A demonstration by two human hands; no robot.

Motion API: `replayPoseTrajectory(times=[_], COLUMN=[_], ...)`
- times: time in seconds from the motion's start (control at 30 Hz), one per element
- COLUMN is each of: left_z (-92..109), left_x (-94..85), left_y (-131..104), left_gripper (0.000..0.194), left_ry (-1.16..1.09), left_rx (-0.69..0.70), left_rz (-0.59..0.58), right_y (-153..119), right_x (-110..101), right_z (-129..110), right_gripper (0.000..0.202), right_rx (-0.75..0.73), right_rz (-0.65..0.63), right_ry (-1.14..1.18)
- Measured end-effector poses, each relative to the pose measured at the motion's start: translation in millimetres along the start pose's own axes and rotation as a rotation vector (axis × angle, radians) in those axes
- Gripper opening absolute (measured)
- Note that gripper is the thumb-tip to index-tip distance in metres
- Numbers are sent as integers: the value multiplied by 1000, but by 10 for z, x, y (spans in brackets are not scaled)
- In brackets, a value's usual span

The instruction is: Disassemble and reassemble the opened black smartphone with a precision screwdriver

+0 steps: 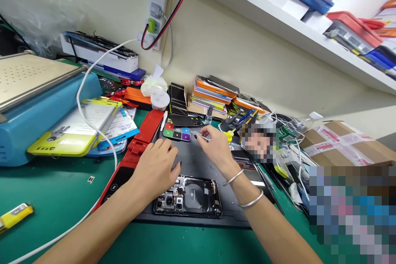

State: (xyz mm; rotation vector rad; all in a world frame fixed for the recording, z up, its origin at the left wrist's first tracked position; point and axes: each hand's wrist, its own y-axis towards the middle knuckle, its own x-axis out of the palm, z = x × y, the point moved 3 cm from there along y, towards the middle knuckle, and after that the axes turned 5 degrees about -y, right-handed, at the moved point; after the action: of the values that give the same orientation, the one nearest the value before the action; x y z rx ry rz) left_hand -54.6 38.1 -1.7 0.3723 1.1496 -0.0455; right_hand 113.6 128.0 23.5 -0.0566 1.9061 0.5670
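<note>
Opened phone (188,196) lies on mat (198,161), between hands.

A green bench (62,198) carried a grey mat (198,165), a blue machine (40,107), a box (343,142) — and, seemingly, a yellow lighter (15,215).

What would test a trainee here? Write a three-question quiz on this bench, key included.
1. True or false: the opened phone lies on the grey mat.
2. Which hand pinches a small metal tool: A left, B right?
3. Fill in: the left hand rests with its palm ____ on the mat, beside the red case.

Key: 1 true. 2 B, the right hand. 3 down.
</note>
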Motion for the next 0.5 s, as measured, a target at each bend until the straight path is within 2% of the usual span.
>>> replayPoseTrajectory(times=[0.23,0.5], left_z=[3,34], left_x=[-11,-27], left_y=[7,12], left_gripper=[18,26], left_ry=[5,12], left_rx=[2,9], left_rz=[-14,-64], right_y=[-17,141], right_x=[9,208], right_z=[-9,-309], right_gripper=[7,9], right_rx=[-14,-94], right_rz=[12,-33], right_ry=[16,77])
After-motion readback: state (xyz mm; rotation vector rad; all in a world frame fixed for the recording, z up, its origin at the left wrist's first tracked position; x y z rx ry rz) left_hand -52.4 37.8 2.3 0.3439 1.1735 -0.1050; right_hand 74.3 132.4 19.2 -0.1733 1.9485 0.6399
